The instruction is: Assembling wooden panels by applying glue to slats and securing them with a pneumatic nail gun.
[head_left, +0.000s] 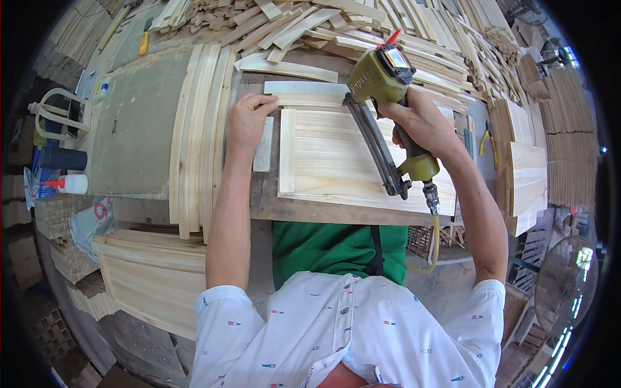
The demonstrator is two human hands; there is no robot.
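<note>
My right hand point(427, 126) is wrapped round the grip of an olive-green pneumatic nail gun point(424, 167), tilted over a pale wooden panel point(330, 158). A yellow air hose point(436, 236) hangs from the gun's lower end. The gun's nose is near the panel's far edge; whether it touches the wood I cannot tell. At the panel's far left corner, the fingers of my left hand point(249, 121) are closed on the end of a narrow wooden strip point(307, 100) lying along the far edge. A second strip point(288, 149) runs down the panel's left side.
Long boards point(197, 136) are stacked to the left, beside a grey board point(139, 129). Loose wood strips point(284, 29) pile up at the back. On the right are yellow-handled pliers point(493, 149) and stacked panels point(527, 171). A white glue bottle point(76, 183) lies at far left.
</note>
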